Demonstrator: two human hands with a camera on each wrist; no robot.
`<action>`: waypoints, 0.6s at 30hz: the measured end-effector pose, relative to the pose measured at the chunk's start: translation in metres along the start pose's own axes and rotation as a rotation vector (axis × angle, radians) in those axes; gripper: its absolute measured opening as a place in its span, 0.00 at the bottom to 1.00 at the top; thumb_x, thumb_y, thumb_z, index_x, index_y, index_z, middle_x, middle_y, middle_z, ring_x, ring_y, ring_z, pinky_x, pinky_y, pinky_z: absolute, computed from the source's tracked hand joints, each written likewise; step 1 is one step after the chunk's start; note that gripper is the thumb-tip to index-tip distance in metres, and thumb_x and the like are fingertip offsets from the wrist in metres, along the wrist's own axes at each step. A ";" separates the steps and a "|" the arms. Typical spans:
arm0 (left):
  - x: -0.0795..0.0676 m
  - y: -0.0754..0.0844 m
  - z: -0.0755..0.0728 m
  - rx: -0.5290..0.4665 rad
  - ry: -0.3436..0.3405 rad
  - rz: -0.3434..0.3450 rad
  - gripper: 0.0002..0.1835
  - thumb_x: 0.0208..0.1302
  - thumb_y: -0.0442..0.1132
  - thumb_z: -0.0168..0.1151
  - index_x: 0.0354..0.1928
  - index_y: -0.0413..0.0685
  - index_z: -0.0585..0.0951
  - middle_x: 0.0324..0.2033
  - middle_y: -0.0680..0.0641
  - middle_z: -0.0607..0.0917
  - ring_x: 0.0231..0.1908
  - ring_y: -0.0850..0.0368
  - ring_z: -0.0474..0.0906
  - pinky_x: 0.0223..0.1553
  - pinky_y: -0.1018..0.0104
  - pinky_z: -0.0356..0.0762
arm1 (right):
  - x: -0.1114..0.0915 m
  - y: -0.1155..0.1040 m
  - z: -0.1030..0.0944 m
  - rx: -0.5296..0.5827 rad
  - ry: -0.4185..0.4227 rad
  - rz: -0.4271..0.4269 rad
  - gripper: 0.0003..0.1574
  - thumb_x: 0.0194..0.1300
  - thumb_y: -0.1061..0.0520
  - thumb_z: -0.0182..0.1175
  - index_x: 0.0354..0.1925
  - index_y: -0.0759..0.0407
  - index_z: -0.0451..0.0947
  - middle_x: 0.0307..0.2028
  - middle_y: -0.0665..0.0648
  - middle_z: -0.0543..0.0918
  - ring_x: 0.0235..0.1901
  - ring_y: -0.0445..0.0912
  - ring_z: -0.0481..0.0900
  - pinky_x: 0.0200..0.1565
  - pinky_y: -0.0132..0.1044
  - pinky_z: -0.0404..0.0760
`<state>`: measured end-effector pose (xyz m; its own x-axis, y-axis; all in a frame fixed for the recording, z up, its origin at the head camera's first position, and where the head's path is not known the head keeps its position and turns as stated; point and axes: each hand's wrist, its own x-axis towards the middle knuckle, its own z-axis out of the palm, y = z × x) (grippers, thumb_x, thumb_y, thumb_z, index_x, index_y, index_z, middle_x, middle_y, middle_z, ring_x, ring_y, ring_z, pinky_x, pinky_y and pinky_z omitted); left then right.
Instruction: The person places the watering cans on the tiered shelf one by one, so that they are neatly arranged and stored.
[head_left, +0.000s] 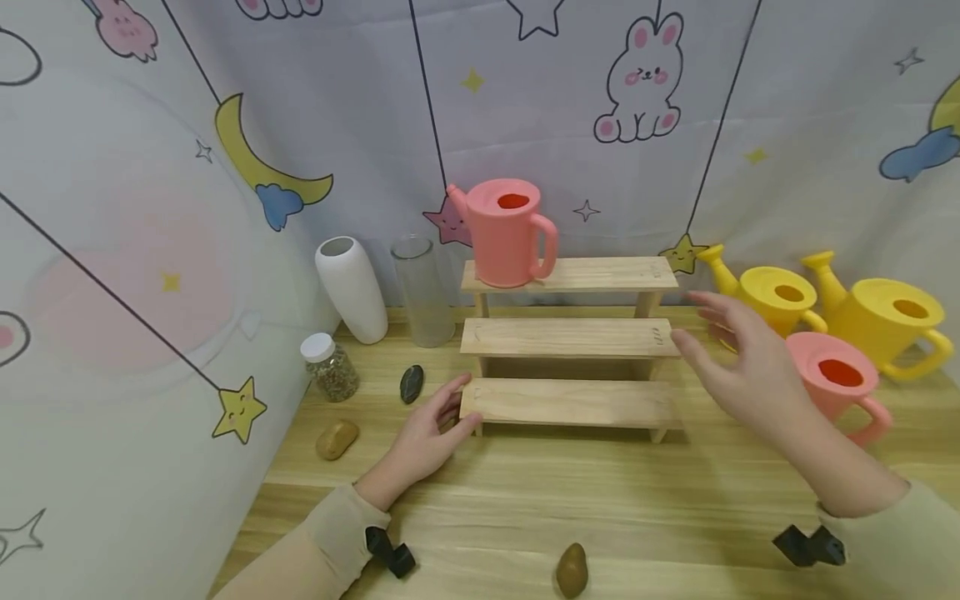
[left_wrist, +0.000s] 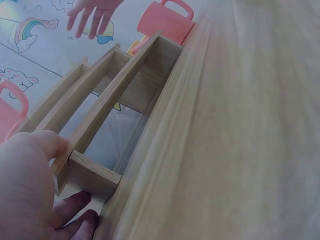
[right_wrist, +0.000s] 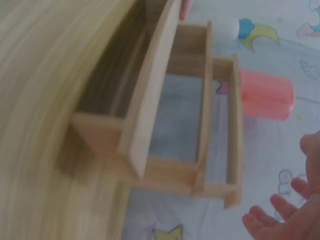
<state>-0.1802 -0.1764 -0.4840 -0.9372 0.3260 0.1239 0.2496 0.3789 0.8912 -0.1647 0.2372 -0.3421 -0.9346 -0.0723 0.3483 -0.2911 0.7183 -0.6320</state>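
Note:
A three-step wooden shelf stand (head_left: 566, 337) stands on the table. My left hand (head_left: 426, 437) grips the left end of its lowest board, thumb at the front edge; in the left wrist view the thumb lies over the board and fingers curl below. On the top board, at the left, sits a pink watering can (head_left: 506, 237). My right hand (head_left: 742, 358) is off the right end of the stand, its fingers apart and holding nothing. Seen by the right wrist camera, that hand (right_wrist: 295, 210) is clear of the boards. A second pink watering can (head_left: 832, 375) is partly hidden behind the right hand.
Two yellow watering cans (head_left: 885, 312) stand at the back right. On the left are a white vase (head_left: 351, 292), a clear glass vase (head_left: 423, 296), a white-lidded jar (head_left: 330, 371), a black stone (head_left: 411, 383) and a tan stone (head_left: 337, 439). A brown stone (head_left: 572, 571) lies in front.

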 end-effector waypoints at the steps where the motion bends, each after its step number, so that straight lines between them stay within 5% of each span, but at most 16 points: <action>1: 0.000 0.000 0.000 -0.001 0.002 0.003 0.37 0.71 0.55 0.64 0.78 0.63 0.63 0.71 0.51 0.74 0.70 0.55 0.74 0.71 0.58 0.74 | -0.004 0.006 -0.004 -0.017 0.012 0.005 0.41 0.72 0.40 0.63 0.76 0.44 0.64 0.72 0.58 0.71 0.68 0.62 0.72 0.62 0.11 0.68; 6: -0.001 0.001 -0.001 0.008 0.005 0.004 0.37 0.71 0.55 0.64 0.78 0.61 0.63 0.70 0.49 0.76 0.69 0.54 0.75 0.71 0.56 0.75 | -0.025 0.033 -0.021 -0.088 0.122 0.003 0.39 0.70 0.45 0.66 0.74 0.47 0.67 0.69 0.63 0.74 0.63 0.63 0.75 0.51 0.01 0.54; 10: -0.001 0.001 -0.001 0.011 -0.003 -0.007 0.37 0.71 0.56 0.64 0.78 0.63 0.63 0.70 0.51 0.75 0.69 0.55 0.74 0.71 0.58 0.74 | -0.041 0.056 -0.035 -0.112 0.252 -0.001 0.38 0.68 0.52 0.68 0.73 0.53 0.70 0.66 0.66 0.75 0.62 0.28 0.72 0.52 0.00 0.55; 13: 0.000 0.001 0.000 -0.001 -0.002 0.002 0.36 0.71 0.54 0.64 0.77 0.65 0.63 0.70 0.50 0.75 0.70 0.54 0.74 0.71 0.56 0.74 | -0.054 0.072 -0.046 -0.090 0.299 0.018 0.39 0.69 0.56 0.67 0.73 0.59 0.67 0.68 0.66 0.71 0.60 0.14 0.60 0.54 0.01 0.58; 18: 0.000 0.000 0.001 -0.002 0.000 0.001 0.36 0.71 0.55 0.64 0.77 0.68 0.63 0.70 0.51 0.75 0.69 0.55 0.74 0.71 0.57 0.74 | -0.073 0.099 -0.056 -0.079 0.447 0.059 0.37 0.69 0.61 0.66 0.73 0.56 0.69 0.70 0.45 0.71 0.68 0.22 0.59 0.70 0.12 0.58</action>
<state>-0.1797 -0.1758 -0.4841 -0.9371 0.3259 0.1247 0.2498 0.3769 0.8919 -0.1137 0.3521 -0.3918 -0.7638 0.2641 0.5889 -0.2070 0.7640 -0.6111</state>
